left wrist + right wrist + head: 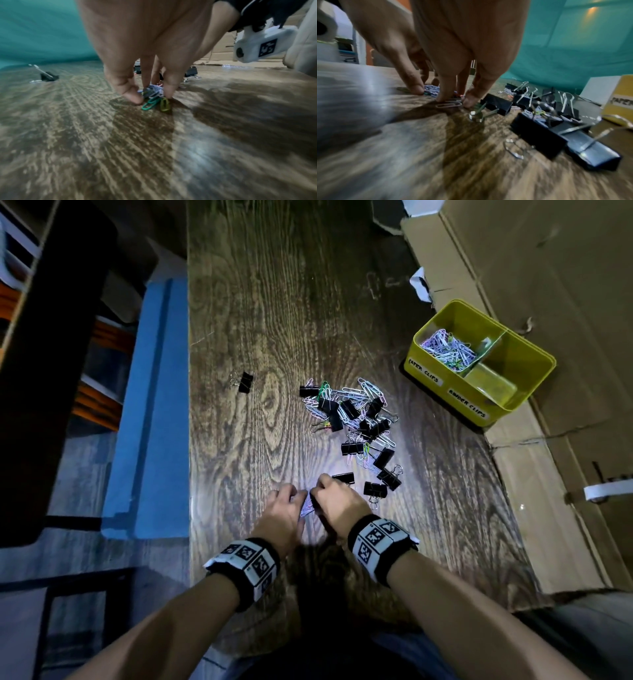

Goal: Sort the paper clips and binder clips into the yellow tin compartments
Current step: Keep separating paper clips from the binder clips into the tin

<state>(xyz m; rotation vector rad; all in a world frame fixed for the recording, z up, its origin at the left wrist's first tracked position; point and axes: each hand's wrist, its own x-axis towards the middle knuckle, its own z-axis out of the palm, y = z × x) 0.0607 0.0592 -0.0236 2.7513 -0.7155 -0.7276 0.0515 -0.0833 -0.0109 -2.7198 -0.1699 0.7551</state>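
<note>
A mixed pile of coloured paper clips and black binder clips (352, 419) lies mid-table. The yellow tin (424, 368) stands at the right on cardboard, with paper clips (448, 349) in its left compartment. Its binder-clip compartment (493, 385) holds no clips. Near the table's front, my left hand (291, 498) and right hand (320, 491) meet over a small bunch of paper clips (306, 508). In the left wrist view, my left hand (150, 97) pinches the bunch (152, 93) with curled fingers. My right hand (453, 101) pinches clips (448, 104) against the wood.
One black binder clip (245, 382) lies apart at the left. Several binder clips (539, 129) sit just right of my right hand. Flattened cardboard (548, 285) covers the right side. A blue bench (154, 405) runs along the table's left edge.
</note>
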